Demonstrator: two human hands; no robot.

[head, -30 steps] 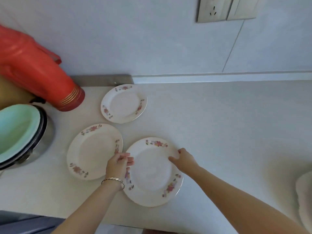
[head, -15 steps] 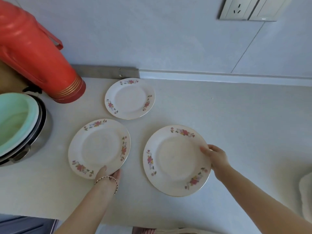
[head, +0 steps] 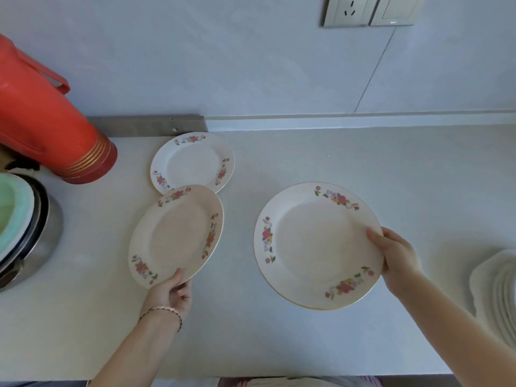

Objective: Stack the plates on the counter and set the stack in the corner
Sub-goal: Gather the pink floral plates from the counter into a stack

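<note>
Three white plates with flower rims are in view. A small plate (head: 192, 162) lies flat on the counter near the back wall. My left hand (head: 170, 293) grips the near rim of a second plate (head: 176, 236), which is lifted and tilted, its far edge overlapping the small plate. My right hand (head: 398, 258) grips the right rim of the largest plate (head: 318, 244), raised above the counter, thumb on top.
A red thermos (head: 42, 127) stands at the back left. Below it sits a metal pot (head: 30, 233) holding a green bowl. A stack of white dishes (head: 499, 291) is at the right edge. A wall socket (head: 368, 9) is above.
Both plates have come up off the counter. My left hand now holds the left plate, tilted toward the small one. My right hand has carried the large plate further right.
</note>
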